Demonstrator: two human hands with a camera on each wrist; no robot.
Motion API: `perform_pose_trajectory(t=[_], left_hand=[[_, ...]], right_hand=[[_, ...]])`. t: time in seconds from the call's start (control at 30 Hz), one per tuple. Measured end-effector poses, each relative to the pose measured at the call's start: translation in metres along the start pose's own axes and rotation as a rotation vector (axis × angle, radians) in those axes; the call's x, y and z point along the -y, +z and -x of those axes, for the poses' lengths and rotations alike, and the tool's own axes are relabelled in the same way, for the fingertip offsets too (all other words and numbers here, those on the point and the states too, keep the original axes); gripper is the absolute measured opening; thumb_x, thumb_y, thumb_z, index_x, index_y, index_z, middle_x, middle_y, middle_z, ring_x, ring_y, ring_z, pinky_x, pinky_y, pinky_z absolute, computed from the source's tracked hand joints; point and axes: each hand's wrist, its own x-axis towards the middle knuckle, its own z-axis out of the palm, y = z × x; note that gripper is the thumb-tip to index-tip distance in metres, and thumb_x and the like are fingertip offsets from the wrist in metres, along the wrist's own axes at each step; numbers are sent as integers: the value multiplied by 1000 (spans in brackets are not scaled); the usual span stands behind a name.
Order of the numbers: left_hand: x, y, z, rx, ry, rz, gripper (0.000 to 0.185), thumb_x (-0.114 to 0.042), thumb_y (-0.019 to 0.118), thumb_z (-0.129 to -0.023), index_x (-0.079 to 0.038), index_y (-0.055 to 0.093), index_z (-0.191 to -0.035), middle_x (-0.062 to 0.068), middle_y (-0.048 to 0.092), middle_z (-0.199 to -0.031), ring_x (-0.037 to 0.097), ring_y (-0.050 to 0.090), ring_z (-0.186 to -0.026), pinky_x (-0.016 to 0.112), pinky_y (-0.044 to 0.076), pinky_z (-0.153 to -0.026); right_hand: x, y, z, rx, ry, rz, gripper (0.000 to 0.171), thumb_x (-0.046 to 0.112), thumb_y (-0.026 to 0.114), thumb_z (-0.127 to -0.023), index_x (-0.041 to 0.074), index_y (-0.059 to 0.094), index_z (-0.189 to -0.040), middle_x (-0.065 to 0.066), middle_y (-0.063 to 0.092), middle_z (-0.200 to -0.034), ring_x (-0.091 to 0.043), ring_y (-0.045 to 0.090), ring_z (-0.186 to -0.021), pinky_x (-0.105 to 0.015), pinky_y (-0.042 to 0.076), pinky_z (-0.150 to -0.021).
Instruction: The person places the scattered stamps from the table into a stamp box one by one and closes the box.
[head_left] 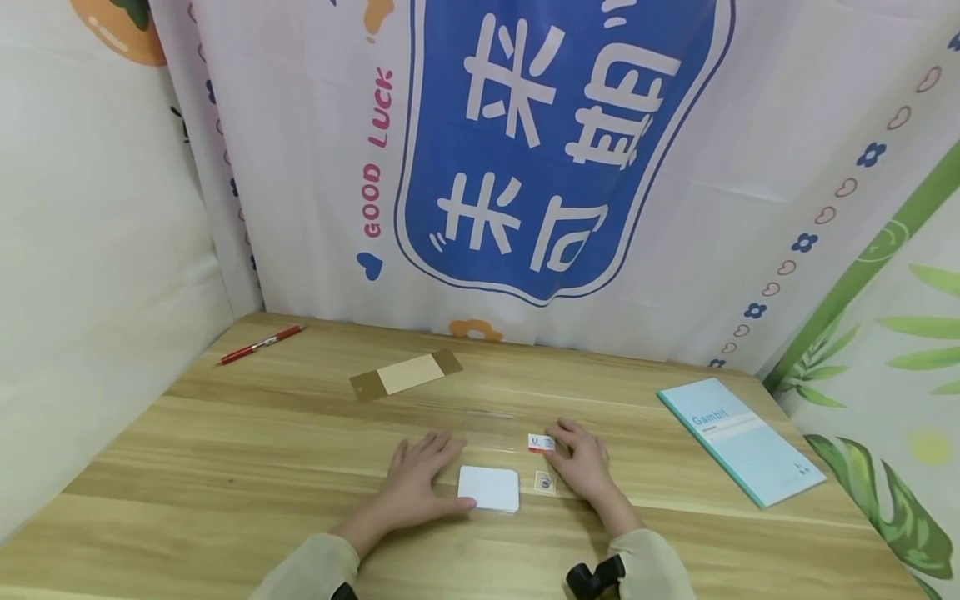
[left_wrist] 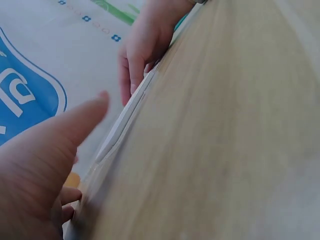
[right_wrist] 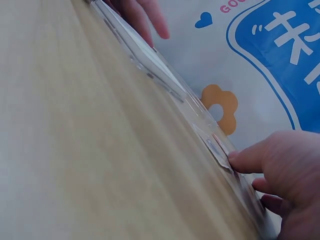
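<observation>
In the head view, low centre of the frame, one white card lies flat on the wooden table, its long axis running left to right. My left hand lies palm down against its left edge, fingers spread, thumb touching the card's lower left corner. My right hand curls its fingers onto one small red-and-white sticker; a second small sticker lies just beside the card. One red pen, one brown strip and one teal booklet lie farther off. My left wrist view shows my thumb stretched along the card's edge. My right wrist view shows a fingertip pressing the sticker.
</observation>
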Motion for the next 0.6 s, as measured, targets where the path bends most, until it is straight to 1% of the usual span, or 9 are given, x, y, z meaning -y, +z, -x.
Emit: perform_pose_trajectory(t=[0.2,0.3,0.37,0.47,0.5,0.57,0.6], left_hand=[[1,1,1,40,24,-36,75,-60,60,-65,-15,48,-123,19,27,-135,37,16,-124,59,-1,-93],[2,1,1,48,29,-36,71,-58,62,-64,-15,52,-120,20,27,-135,38,15,-124,59,-1,-93],[2,1,1,50,32,-39,70,-57,63,-65,-15,53,-119,20,27,-135,38,15,-124,60,-1,-93],[2,1,2,51,32,-46,68,-57,62,-65,-15,53,-119,20,27,-135,38,15,-124,60,0,-92],[2,0,2,50,32,-48,68,-57,62,-66,-15,53,-119,20,27,-135,38,15,-124,60,0,-92],[2,0,2,51,31,-49,67,-56,62,-66,-15,53,-119,20,27,-135,38,15,-124,60,0,-92],[2,0,2,52,30,-48,67,-56,62,-66,-15,53,-119,20,26,-135,37,15,-124,60,0,-93]], right_hand=[[-2,1,0,-21,0,0,22,9,66,-74,7,63,-96,-19,47,-119,-38,38,-112,-59,8,-92],[-2,1,0,-37,0,-6,20,9,66,-73,7,63,-93,-18,49,-117,-37,39,-111,-58,8,-93],[-2,2,0,-55,-7,-13,21,9,67,-72,6,63,-92,-17,52,-115,-36,41,-110,-57,11,-93],[-1,2,0,-86,-35,-27,23,5,68,-69,4,63,-92,-15,57,-106,-33,47,-103,-51,23,-92],[-1,3,0,-97,-44,-31,24,4,68,-68,4,64,-91,-14,58,-102,-31,49,-99,-48,29,-90],[0,3,-1,-108,-55,-40,25,1,68,-66,2,63,-90,-11,59,-91,-26,53,-87,-41,40,-79],[0,4,-1,-106,-54,-48,25,-1,68,-66,2,63,-90,-8,59,-86,-23,53,-80,-37,43,-73]])
